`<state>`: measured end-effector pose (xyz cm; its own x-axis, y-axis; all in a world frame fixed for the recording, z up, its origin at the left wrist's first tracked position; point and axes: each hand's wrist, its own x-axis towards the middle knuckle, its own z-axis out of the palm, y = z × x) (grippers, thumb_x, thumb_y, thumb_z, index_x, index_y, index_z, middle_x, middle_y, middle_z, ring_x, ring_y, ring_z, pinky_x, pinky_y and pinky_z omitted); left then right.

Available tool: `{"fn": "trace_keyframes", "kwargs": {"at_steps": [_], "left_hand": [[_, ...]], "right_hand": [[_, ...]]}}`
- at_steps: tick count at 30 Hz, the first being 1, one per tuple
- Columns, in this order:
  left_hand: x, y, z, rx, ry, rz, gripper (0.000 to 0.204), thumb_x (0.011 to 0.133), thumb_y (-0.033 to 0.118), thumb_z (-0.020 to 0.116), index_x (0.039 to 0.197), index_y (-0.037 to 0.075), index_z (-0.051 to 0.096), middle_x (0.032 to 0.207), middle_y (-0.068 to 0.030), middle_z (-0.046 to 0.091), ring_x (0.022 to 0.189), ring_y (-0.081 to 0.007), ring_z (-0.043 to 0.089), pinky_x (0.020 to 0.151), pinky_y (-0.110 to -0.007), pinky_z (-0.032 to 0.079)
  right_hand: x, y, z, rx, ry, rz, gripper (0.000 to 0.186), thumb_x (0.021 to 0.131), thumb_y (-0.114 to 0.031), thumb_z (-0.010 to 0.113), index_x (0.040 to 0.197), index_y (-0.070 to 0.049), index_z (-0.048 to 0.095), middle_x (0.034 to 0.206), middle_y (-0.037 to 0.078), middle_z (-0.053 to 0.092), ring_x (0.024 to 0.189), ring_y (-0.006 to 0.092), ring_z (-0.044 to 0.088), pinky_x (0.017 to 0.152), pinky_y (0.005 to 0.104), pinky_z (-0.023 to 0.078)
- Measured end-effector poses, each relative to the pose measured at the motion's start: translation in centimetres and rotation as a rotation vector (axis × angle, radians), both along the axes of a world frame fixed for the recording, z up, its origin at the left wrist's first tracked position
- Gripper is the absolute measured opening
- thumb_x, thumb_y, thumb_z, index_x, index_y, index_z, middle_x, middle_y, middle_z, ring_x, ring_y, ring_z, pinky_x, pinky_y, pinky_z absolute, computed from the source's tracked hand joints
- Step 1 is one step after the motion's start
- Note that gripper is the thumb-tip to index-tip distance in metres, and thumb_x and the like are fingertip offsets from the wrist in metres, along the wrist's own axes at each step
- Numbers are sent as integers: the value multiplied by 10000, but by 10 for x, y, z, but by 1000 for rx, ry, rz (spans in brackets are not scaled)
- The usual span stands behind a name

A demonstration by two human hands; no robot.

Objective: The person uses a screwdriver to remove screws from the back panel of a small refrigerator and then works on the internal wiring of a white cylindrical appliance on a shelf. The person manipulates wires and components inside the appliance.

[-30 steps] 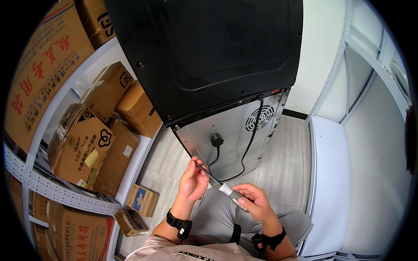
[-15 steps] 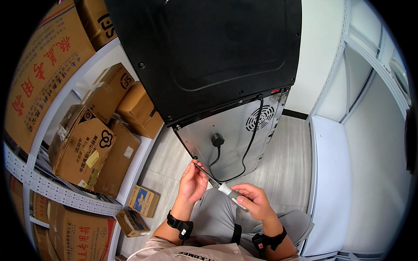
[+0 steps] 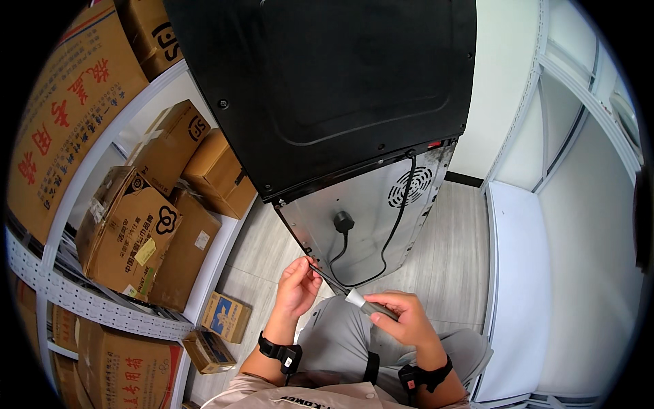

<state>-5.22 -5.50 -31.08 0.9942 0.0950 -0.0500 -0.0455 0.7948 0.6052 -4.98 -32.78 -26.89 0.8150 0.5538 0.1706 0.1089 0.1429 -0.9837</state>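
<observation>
- Two wristbands [image 3: 279, 352], one per arm.
- Right hand [image 3: 410, 322]: fingers wrapped round the grey handle of one driver [image 3: 355, 298], which spans your two hands, just this side of the cabinet [image 3: 340, 95].
- Changed in the last half second: you tip that handle flatter, butt end up and outward. Looks like a regrip or part-turn; alignment seems unsettled.
- Left hand [image 3: 298, 286]: thumb and fingertips pinching the far end of the shaft, slightly lower than before. Tip contact: can't tell.
- One cabinet beyond: one plug [image 3: 344, 221], one round vent [image 3: 410, 187].
- Leftward, two small boxes [image 3: 226, 317] beside the shelf [image 3: 102, 310]; four larger on its middle tier.
</observation>
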Motion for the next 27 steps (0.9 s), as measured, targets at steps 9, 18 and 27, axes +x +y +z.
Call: {"fn": "trace_keyframes", "kwargs": {"at_steps": [9,18,27], "left_hand": [[4,15,0,279,138,11,151,999,163,641,1020,23,695,882,-49,703,744,-126,673,708,-251,570],[5,4,4,1,143,5,192,1015,211,626,1103,46,671,890,-1,648,681,-87,569,631,-253,501],[12,-17,9,143,227,165,227,1025,289,613,1130,89,639,935,16,655,664,-56,546,592,-229,464]], "right_hand": [[6,3,7,-266,-417,-162,388,742,-61,783,1127,-92,750,850,66,599,696,192,583,616,298,466],[-6,19,-6,-323,-635,-307,373,699,-78,792,1067,-133,758,851,38,592,589,196,571,525,304,464],[-19,35,-17,-283,-561,-395,346,713,-91,783,1056,-91,740,867,65,612,645,232,621,564,325,507]]}}
